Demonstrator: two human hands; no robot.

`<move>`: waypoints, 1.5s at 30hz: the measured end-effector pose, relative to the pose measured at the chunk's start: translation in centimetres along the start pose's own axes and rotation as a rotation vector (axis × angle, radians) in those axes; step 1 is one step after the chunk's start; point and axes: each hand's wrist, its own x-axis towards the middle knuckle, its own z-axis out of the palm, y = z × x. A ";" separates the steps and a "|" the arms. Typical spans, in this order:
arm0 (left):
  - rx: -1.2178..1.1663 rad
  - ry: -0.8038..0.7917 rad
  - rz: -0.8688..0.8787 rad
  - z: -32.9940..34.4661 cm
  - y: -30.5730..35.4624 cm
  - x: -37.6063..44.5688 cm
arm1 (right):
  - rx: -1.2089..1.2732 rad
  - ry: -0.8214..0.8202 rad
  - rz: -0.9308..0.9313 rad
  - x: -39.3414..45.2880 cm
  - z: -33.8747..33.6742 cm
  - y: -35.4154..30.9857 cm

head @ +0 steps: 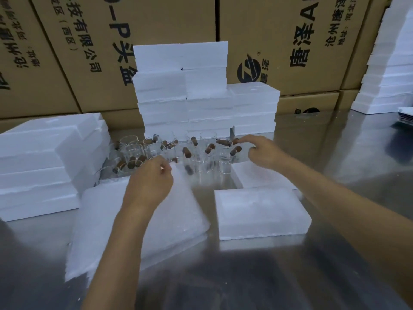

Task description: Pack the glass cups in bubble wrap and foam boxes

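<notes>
Clear glass cups (202,151), upright, long axes vertical, mouths up, brown handles jutting out sideways at mixed angles. Clustered on the steel table (335,153) before a stack of foam boxes (183,90). Left hand (149,180) over the bubble wrap sheet (176,218), fingers curled inward; cannot tell whether pinching anything. Right hand (261,151) reaching toward the cups, fingers spread loosely, holding nothing. Shallow foam box (261,213) lying flat near the wrap.
</notes>
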 end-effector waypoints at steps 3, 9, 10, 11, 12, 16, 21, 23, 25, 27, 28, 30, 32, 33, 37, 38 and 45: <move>0.002 -0.174 -0.074 -0.4 -1.7 0.8 | -0.210 -0.132 0.000 2.7 1.3 0.0; 0.027 -0.240 -0.077 0.1 -2.2 0.7 | -0.430 -0.154 -0.015 5.2 1.9 1.0; 0.048 -0.242 -0.081 0.1 -2.1 0.7 | -0.418 -0.141 -0.032 5.3 2.1 1.1; 0.057 -0.242 -0.083 0.1 -2.0 0.6 | -0.409 -0.138 -0.039 5.4 2.4 1.1; 0.059 -0.245 -0.084 0.1 -1.9 0.5 | -0.405 -0.147 -0.034 5.5 2.8 1.1; 0.080 -0.284 -0.085 0.1 -1.6 0.3 | -0.420 -0.214 0.014 5.8 3.6 1.1; 0.007 -0.311 -0.045 -0.2 -2.3 0.7 | -0.498 -0.158 -0.119 5.0 2.4 0.2; -0.053 -0.301 -0.021 -0.6 -2.4 0.7 | -0.487 -0.097 -0.158 4.1 1.2 -0.7; -0.144 -0.272 -0.003 -0.9 -2.1 0.7 | -0.392 -0.007 -0.161 2.6 0.0 -1.6; -0.241 -0.239 0.007 -1.0 -1.6 0.6 | -0.104 0.109 -0.152 0.3 -0.7 -2.6; -0.283 -0.222 0.016 -1.0 -1.3 0.5 | 0.102 0.147 -0.140 -1.2 -0.6 -3.3; -0.348 -0.195 0.051 -0.9 -0.6 0.2 | 0.501 0.138 -0.101 -4.4 0.3 -4.6; -0.398 -0.189 0.085 -0.6 0.1 -0.1 | 0.785 0.072 -0.055 -7.2 1.8 -5.5; -0.421 -0.190 0.103 -0.4 0.4 -0.3 | 0.863 0.040 -0.041 -8.3 2.6 -5.7; -0.465 -0.154 0.173 0.0 1.1 -0.5 | 0.750 0.013 -0.069 -10.0 4.5 -5.2; -0.467 -0.122 0.180 0.0 1.2 -0.4 | 0.709 0.038 -0.080 -10.0 4.6 -4.9; -0.481 0.181 0.322 0.4 2.7 -1.2 | -0.041 0.181 -0.173 -10.0 5.2 -3.3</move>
